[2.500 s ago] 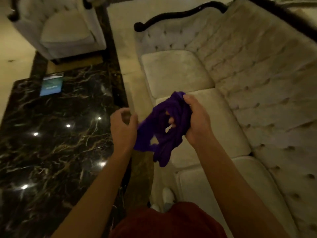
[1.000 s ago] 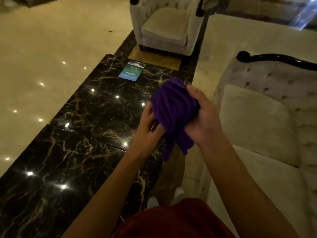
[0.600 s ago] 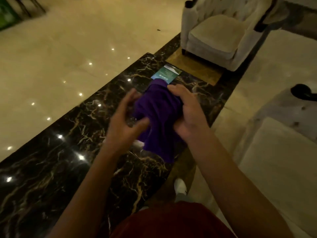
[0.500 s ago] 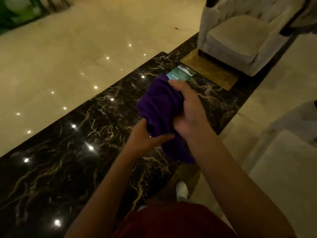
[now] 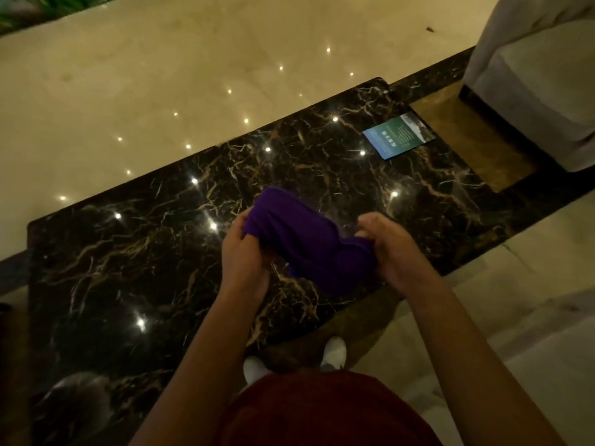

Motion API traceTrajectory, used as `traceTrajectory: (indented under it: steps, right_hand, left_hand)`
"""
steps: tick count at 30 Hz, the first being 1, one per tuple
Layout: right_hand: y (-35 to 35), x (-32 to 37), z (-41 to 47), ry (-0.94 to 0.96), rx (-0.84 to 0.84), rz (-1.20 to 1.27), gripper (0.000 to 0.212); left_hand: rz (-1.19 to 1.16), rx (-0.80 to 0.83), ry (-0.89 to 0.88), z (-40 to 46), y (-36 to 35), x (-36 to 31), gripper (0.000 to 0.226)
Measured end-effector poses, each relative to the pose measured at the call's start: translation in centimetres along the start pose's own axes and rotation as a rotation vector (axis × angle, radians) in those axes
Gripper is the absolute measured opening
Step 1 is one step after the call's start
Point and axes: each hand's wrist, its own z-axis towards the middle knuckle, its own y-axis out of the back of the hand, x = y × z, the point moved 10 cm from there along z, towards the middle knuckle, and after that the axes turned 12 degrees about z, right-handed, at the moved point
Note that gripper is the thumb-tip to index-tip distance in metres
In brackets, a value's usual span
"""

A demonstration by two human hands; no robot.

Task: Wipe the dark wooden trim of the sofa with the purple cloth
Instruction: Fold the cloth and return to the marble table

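The purple cloth (image 5: 302, 243) is bunched between both hands, held low over the black marble table (image 5: 145, 252). My left hand (image 5: 243, 252) grips its upper left end. My right hand (image 5: 391, 249) grips its lower right end. The cloth sags between them toward the table's near edge. The sofa and its dark wooden trim are out of view.
A blue-green card (image 5: 399, 135) lies on the table's far right end. A pale upholstered armchair (image 5: 534, 91) stands at the top right on a dark floor border. Glossy beige floor (image 5: 161, 75) stretches beyond the table. My white shoes (image 5: 335, 352) stand at the table's near edge.
My view has swung left, away from the sofa, and down onto the table. Both hands have lowered over the marble and spread the cloth out sideways between them.
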Motion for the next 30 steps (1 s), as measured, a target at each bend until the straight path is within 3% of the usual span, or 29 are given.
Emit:
traceTrajectory:
  steps: [4,8,10,13,17,20,25,28,30]
  right_hand:
    - [-0.1,-5.1,2.7,-0.122,0.049,-0.240,0.058]
    - [-3.6,-9.3,3.8,-0.273,0.249,0.027,0.052]
    - [-4.6,-11.4,4.3,-0.317,0.302,-0.034,0.053]
    - [-4.0,-13.7,6.0,-0.295,0.255,-0.112,0.060]
    - [-3.5,-16.2,8.1,-0.325,0.213,-0.291,0.050]
    - [-3.4,-18.5,10.2,-0.332,0.225,-0.416,0.044]
    - [-2.7,-25.0,15.6,-0.416,0.216,-0.602,0.033]
    - [-1.1,-29.3,20.4,-0.466,0.205,-0.759,0.020]
    - [-0.4,-31.9,23.7,-0.480,0.228,-0.857,0.025]
  left_hand:
    - [-0.200,-0.013,0.109,-1.4,-1.3,2.5,0.038]
    - [-0.333,-0.096,0.279,-1.3,-0.3,6.1,0.031]
    - [-0.295,-0.116,0.248,-0.4,1.5,6.2,0.033]
    - [-0.109,0.008,0.207,0.7,3.9,6.5,0.038]
    - [0.410,0.278,0.164,3.1,7.7,7.9,0.067]
    - [0.388,0.471,0.242,4.6,9.6,9.7,0.069]
    - [0.614,0.206,0.224,12.9,14.2,16.2,0.032]
    - [0.679,0.179,0.222,18.4,16.1,22.4,0.029]
    - [0.743,0.188,0.209,21.7,17.6,26.6,0.028]
